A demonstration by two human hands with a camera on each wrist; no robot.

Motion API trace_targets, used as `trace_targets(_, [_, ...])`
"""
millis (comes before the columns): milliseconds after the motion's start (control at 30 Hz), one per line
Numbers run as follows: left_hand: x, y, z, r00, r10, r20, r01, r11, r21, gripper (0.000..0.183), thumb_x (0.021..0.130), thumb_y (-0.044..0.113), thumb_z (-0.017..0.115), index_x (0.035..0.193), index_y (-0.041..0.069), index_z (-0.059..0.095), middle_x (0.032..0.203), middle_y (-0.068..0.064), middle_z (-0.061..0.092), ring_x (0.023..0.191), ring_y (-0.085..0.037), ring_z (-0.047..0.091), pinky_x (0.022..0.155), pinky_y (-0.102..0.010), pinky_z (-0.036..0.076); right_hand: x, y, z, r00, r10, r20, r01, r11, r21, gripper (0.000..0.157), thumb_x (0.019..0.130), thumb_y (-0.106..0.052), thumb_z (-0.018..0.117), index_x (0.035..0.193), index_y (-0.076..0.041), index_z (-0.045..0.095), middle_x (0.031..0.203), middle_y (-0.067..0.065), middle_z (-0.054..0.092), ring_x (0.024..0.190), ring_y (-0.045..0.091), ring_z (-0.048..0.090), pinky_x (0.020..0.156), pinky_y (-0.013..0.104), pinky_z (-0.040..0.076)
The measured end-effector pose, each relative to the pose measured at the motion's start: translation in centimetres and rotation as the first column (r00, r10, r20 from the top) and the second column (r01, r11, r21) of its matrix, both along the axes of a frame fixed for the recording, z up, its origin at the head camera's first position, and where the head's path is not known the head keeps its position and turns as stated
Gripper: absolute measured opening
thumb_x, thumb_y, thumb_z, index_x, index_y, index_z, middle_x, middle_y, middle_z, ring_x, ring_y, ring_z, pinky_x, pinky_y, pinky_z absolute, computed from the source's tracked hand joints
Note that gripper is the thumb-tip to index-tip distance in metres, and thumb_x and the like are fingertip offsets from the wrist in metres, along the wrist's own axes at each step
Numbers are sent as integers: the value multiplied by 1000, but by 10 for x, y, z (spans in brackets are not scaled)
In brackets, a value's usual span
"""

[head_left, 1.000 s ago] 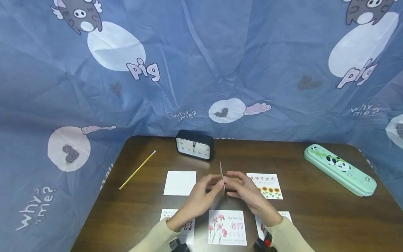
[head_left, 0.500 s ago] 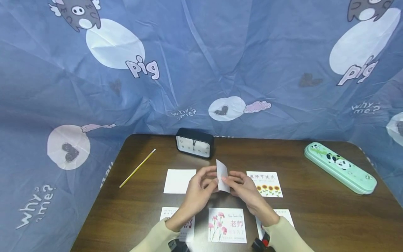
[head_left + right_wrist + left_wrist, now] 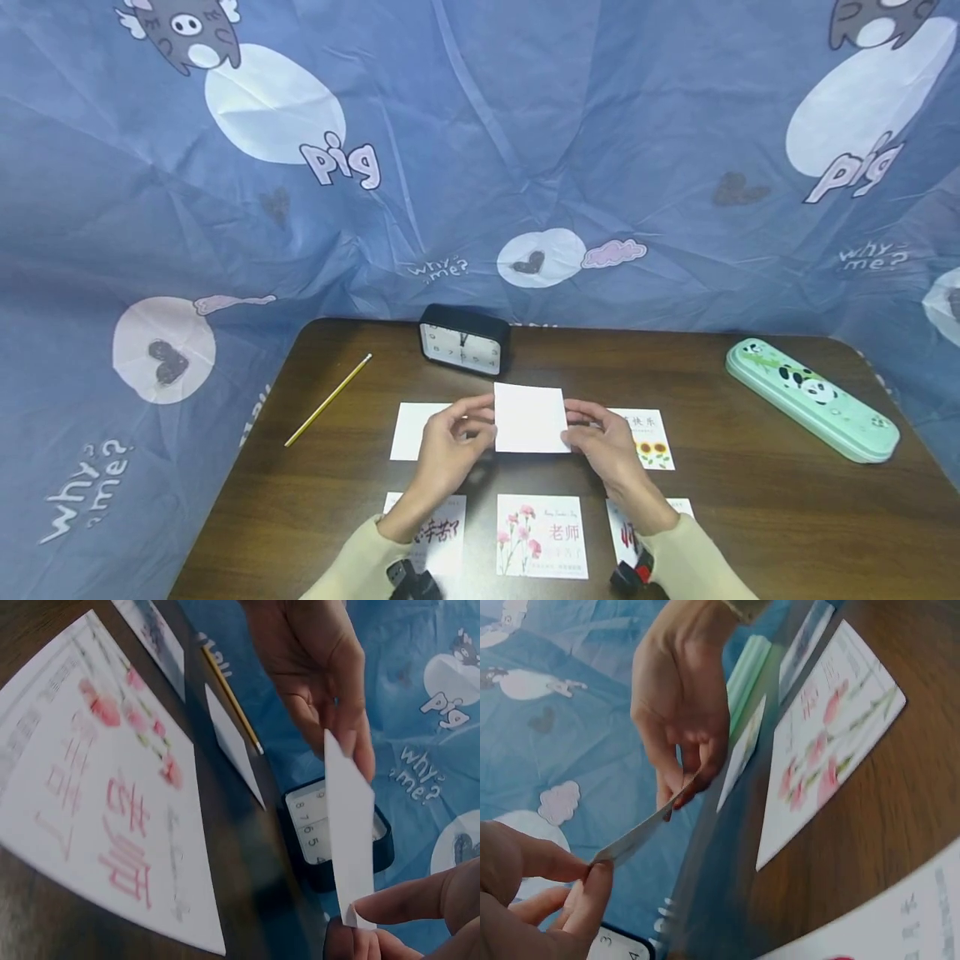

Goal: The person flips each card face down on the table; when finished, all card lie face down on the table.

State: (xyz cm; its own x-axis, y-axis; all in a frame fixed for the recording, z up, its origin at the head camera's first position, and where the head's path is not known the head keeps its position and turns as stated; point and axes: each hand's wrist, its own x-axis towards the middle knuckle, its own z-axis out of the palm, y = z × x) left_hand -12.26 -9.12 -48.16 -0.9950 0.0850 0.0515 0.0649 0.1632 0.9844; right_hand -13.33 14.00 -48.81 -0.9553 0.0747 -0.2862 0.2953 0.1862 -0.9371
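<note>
Between both hands a square card point(image 3: 531, 419) is held up off the table, its blank white side toward the head camera. My left hand point(image 3: 452, 442) pinches its left edge between thumb and fingers; my right hand point(image 3: 606, 446) pinches the right edge. Seen from the left wrist, the card point(image 3: 634, 831) is nearly edge-on and slightly bowed. A blank white card point(image 3: 412, 429) lies behind the left hand, and a sunflower card point(image 3: 654, 442) is partly covered by the right. Below the hands lies a carnation card point(image 3: 542, 537), flanked by two red-lettered cards point(image 3: 442, 533), point(image 3: 622, 537), both partly hidden by the arms.
A black clock point(image 3: 463, 343) stands at the back of the brown table point(image 3: 750, 517). At the left lies a yellow pencil point(image 3: 327, 400). A green panda pencil case point(image 3: 812, 402) rests at the right. Behind the table hangs a blue printed cloth point(image 3: 420, 192).
The held card has turned from edge-on to facing the head camera. The hands have moved apart, from close together near its middle to its opposite edges.
</note>
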Motion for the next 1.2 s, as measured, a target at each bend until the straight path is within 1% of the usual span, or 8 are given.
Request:
trace_targets(167, [-5, -1, -6, 1000, 1, 29, 3, 989, -148, 47, 84, -5, 74, 131, 1, 68, 112, -18, 73, 99, -28, 75, 77, -21, 63, -1, 5, -4, 1000, 13, -16, -12, 999, 38, 54, 84, 5, 69, 137, -1, 63, 128, 19, 64, 95, 16, 70, 77, 21, 59])
trace_targets(267, [-7, -2, -9, 1000, -18, 20, 22, 970, -242, 49, 82, -5, 77, 130, -1, 68, 110, -16, 74, 95, -26, 76, 74, -21, 63, -1, 6, -5, 999, 24, -24, -23, 998, 66, 53, 83, 8, 71, 135, 0, 64, 125, 20, 65, 92, 15, 73, 73, 22, 61])
trace_targets(400, [-9, -2, -13, 999, -43, -1, 40, 945, -323, 50, 79, -5, 79, 128, -3, 68, 107, -16, 74, 91, -25, 77, 67, -19, 62, -2, 9, -5, 998, 61, -22, -58, 992, 111, 52, 83, 9, 71, 134, 1, 64, 123, 20, 66, 92, 17, 74, 72, 26, 63])
trace_targets(533, [-11, -1, -15, 998, -56, -10, 49, 933, -356, 50, 78, -5, 79, 127, -5, 68, 106, -17, 74, 89, -25, 77, 65, -19, 61, -4, 10, -4, 995, 98, -7, -96, 986, 135, 52, 83, 9, 72, 134, 3, 64, 122, 22, 67, 91, 18, 75, 72, 29, 65])
trace_targets(667, [-13, -2, -17, 998, -67, -1, 62, 928, -368, 51, 77, -5, 79, 127, -6, 67, 105, -17, 74, 87, -25, 77, 64, -20, 62, -6, 11, -5, 992, 124, 23, -126, 987, 103, 53, 82, 10, 74, 134, 7, 63, 118, 23, 67, 87, 17, 75, 72, 30, 66])
trace_targets(867, [-15, -3, -21, 995, -93, 20, 93, 907, -410, 52, 77, -5, 80, 127, -8, 66, 104, -17, 74, 84, -23, 76, 68, -19, 61, -10, 11, -9, 989, 137, 48, -141, 986, 84, 50, 81, 10, 75, 130, 9, 64, 111, 20, 67, 80, 14, 73, 71, 31, 66])
trace_targets(1033, [-17, -3, -24, 995, -101, 25, 102, 906, -412, 52, 76, -5, 82, 126, -10, 66, 102, -18, 74, 82, -22, 76, 68, -19, 61, -12, 11, -8, 987, 146, 63, -153, 981, 123, 46, 83, 6, 76, 128, 7, 66, 107, 16, 68, 78, 14, 71, 71, 32, 66])
trace_targets(1200, [-18, -2, -25, 994, -103, 19, 102, 906, -411, 52, 75, -5, 82, 124, -12, 67, 98, -18, 73, 79, -21, 75, 67, -17, 60, -15, 10, -4, 982, 174, 75, -185, 965, 184, 45, 85, 1, 78, 128, 7, 66, 105, 14, 67, 82, 16, 70, 71, 32, 66])
